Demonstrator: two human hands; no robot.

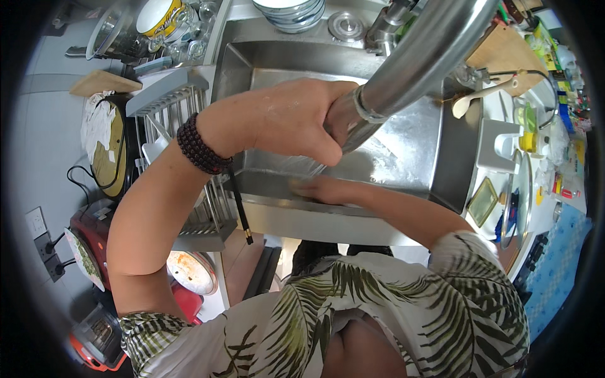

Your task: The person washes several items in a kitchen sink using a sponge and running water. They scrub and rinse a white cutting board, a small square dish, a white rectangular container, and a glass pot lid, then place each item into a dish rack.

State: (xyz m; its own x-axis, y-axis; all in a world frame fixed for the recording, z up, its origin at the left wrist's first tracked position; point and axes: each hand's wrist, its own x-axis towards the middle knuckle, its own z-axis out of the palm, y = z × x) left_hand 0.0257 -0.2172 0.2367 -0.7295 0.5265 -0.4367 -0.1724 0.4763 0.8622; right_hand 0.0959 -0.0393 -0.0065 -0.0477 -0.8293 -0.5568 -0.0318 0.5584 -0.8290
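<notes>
My left hand (302,118), with a dark beaded bracelet (201,144) on its wrist, grips the end of a thick metal faucet spout (406,71). The spout reaches over a stainless steel sink (401,156). Clear water seems to stream from below the left hand toward the sink's near left side. My right hand (326,189) is down inside the basin, against or close to its near wall. Its fingers are blurred, so whether anything is under them cannot be seen. The basin floor is wet and shiny.
A metal dish rack (177,97) stands left of the sink, with black chopsticks (240,203) at its side. Stacked bowls (290,14) and a drain strainer (346,27) sit on the back ledge. To the right are a wooden spoon (482,97), a cutting board (508,56) and a glass lid (522,198).
</notes>
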